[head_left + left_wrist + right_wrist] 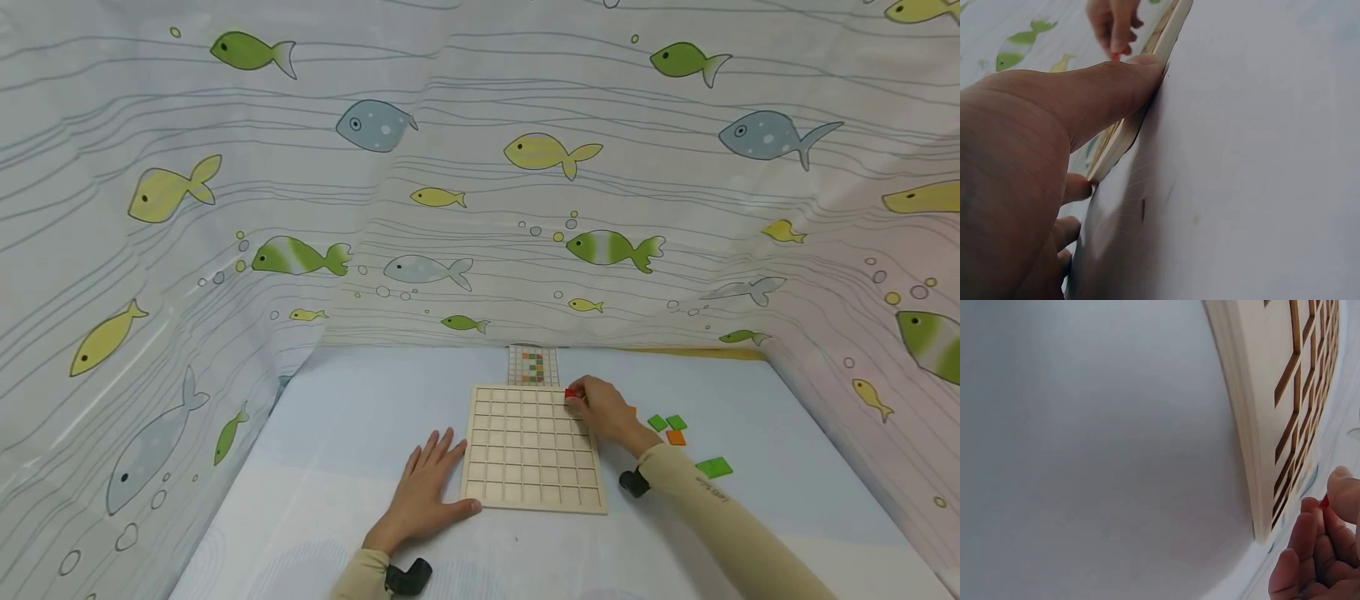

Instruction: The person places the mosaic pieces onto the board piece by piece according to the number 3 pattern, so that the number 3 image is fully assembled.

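A square wooden grid board lies on the table, its cells bare in the head view. My right hand pinches a small red tile between thumb and fingertips over the board's far right corner. The red tile shows only as a sliver in the right wrist view. Spread out flat, my left hand rests at the board's left side. Its thumb touches the near edge by the left corner, and its fingers lie along the left edge.
Behind the board lies a printed grid card with coloured squares. To the right are loose green tiles, an orange tile, and more green tiles nearer. Another orange tile is partly behind the right hand. A fish-patterned curtain surrounds the table.
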Demonstrator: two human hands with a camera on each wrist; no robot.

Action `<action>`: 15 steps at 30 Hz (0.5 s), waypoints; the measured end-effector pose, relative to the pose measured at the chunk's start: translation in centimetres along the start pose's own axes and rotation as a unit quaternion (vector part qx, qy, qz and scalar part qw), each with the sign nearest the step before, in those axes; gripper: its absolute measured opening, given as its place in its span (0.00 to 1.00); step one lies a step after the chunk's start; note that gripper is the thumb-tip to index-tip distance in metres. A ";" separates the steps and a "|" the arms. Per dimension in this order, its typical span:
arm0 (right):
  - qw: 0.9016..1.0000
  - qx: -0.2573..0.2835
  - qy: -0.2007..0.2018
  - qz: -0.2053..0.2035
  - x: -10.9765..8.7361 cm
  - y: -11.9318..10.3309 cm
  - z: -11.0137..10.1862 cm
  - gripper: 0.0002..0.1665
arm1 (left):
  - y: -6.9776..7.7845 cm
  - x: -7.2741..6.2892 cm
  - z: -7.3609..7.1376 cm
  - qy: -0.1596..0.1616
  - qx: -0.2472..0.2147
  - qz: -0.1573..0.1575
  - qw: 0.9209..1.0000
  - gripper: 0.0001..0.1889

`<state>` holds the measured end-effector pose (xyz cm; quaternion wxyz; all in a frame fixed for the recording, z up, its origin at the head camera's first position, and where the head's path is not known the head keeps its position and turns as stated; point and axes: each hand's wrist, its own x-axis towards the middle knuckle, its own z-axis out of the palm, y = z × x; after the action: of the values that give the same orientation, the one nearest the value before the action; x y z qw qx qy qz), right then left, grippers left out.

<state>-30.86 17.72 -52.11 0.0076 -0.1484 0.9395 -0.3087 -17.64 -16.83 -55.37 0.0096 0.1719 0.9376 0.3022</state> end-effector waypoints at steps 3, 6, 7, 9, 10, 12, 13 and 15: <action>1.000 0.006 -0.004 -0.001 0.1 -0.4 0.3 0.17 | 0.0 0.0 0.0 0.001 0.001 0.000 1.000 0.50; 1.000 0.007 -0.008 -0.009 0.2 -0.8 0.5 0.16 | 0.0 -0.1 0.0 0.001 0.001 0.000 1.000 0.50; 1.000 0.005 -0.008 -0.009 0.2 -0.9 0.6 0.15 | 0.1 -0.1 0.0 0.001 0.001 0.000 1.000 0.50; 1.000 -0.001 -0.005 -0.013 0.3 -1.1 0.7 0.15 | 0.1 -0.1 -0.1 0.002 0.000 0.001 1.000 0.50; 1.000 -0.003 -0.003 -0.014 0.4 -1.2 0.8 0.15 | 0.1 -0.1 -0.1 0.002 0.001 0.002 1.000 0.50; 1.000 -0.009 0.001 -0.017 0.4 -1.3 1.0 0.15 | 0.2 -0.1 -0.1 0.003 -0.001 0.002 1.000 0.50; 1.000 -0.010 0.003 -0.020 0.4 -1.3 1.1 0.15 | 0.2 -0.1 -0.1 0.003 -0.001 0.001 1.000 0.50; 1.000 -0.013 0.005 -0.027 0.5 -1.3 1.4 0.14 | 0.3 -0.1 -0.1 0.003 -0.003 0.000 1.000 0.49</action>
<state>-30.85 15.77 -52.50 -0.0074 -0.1719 0.9391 -0.2975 -17.43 -16.73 -55.14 0.0074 0.1707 0.9367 0.3056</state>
